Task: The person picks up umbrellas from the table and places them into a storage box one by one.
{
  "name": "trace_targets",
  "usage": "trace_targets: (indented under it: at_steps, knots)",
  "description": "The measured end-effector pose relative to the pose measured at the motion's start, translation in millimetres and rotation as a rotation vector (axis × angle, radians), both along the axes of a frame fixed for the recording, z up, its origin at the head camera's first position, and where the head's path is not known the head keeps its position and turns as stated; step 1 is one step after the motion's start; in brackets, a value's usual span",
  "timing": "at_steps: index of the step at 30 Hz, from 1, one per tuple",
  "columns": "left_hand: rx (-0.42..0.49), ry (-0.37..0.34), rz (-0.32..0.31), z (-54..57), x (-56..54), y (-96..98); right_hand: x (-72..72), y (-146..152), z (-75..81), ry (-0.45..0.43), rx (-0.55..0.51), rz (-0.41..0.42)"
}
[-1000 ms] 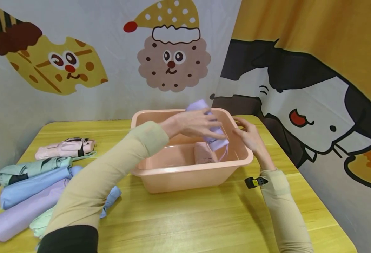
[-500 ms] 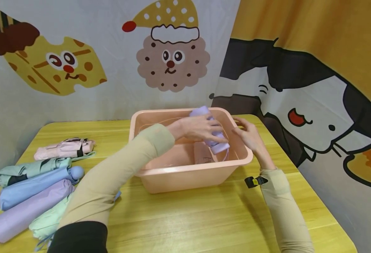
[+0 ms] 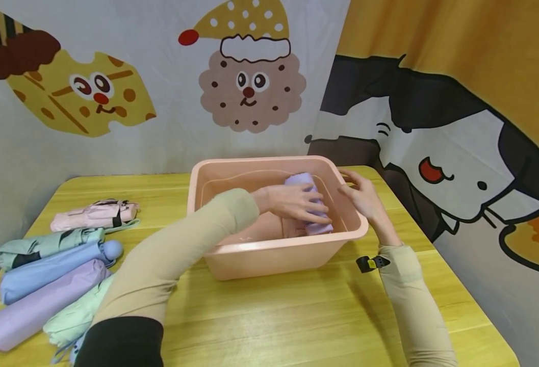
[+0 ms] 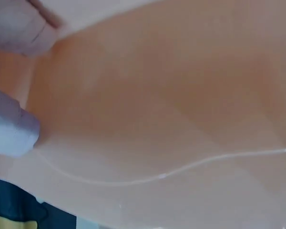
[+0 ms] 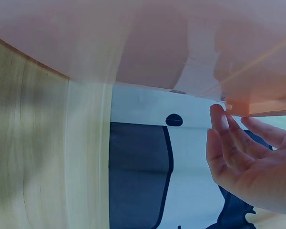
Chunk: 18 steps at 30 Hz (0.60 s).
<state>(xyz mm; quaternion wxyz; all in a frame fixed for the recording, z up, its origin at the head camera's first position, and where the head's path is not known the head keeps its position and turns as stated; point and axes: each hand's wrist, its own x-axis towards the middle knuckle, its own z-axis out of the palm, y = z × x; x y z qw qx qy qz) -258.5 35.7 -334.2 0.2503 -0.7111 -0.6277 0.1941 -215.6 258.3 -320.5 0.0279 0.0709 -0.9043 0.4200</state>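
In the head view, my left hand (image 3: pixel 294 202) grips a lavender folded umbrella (image 3: pixel 302 179), palm down, inside the right part of a pink plastic basin (image 3: pixel 260 257). One end of this lavender umbrella (image 4: pixel 12 131) shows in the left wrist view. Beside it in the basin lies a pink folded umbrella (image 3: pixel 292 229), mostly covered by the hand. My right hand (image 3: pixel 361 192) touches the basin's right rim. In the right wrist view, the right hand's relaxed fingers (image 5: pixel 224 143) meet the rim from outside.
At the table's left lie several folded umbrellas: pink (image 3: pixel 92 216), grey-green (image 3: pixel 51 246), blue (image 3: pixel 51 271), lavender (image 3: pixel 40 306) and mint (image 3: pixel 74 317). My left sleeve hides part of this group. A printed curtain (image 3: pixel 168 148) hangs behind the wooden table (image 3: pixel 260 316).
My left hand has lowered the lavender umbrella deeper into the basin, beside the pink one, and moved slightly right. My right hand has stayed at the rim.
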Motion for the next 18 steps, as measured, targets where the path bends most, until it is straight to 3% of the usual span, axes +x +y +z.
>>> trace_targets:
  at_steps: [8,18]
  knots:
    - [-0.062,-0.078,0.074,-6.9,0.2,0.3,0.4,-1,0.5,-0.002,-0.001,0.002]
    - [-0.064,-0.132,0.235,12.0,2.3,5.2,0.6,-2,0.5,-0.004,-0.011,0.011]
